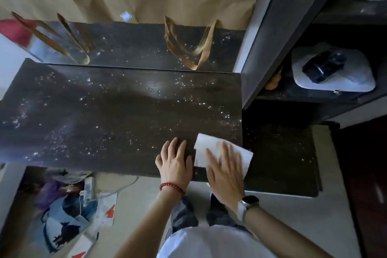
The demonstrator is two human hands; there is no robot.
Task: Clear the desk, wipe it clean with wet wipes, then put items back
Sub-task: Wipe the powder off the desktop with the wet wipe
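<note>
The wiping step is in hand. The wipe (222,154) is pressed flat on the tabletop (117,115) near its front right corner by the right hand (225,168), fingers straight. The left hand (174,161) rests flat beside it, holding nothing. Strokes leftward over the speckled surface are called for next.

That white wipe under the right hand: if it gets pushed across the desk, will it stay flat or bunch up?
The wipe looks thin and floppy, so it will probably crumple where nothing presses it. The right hand lies flat over much of it, which should keep that part spread. Its corner hanging past the desk edge may fold or drag.
</note>
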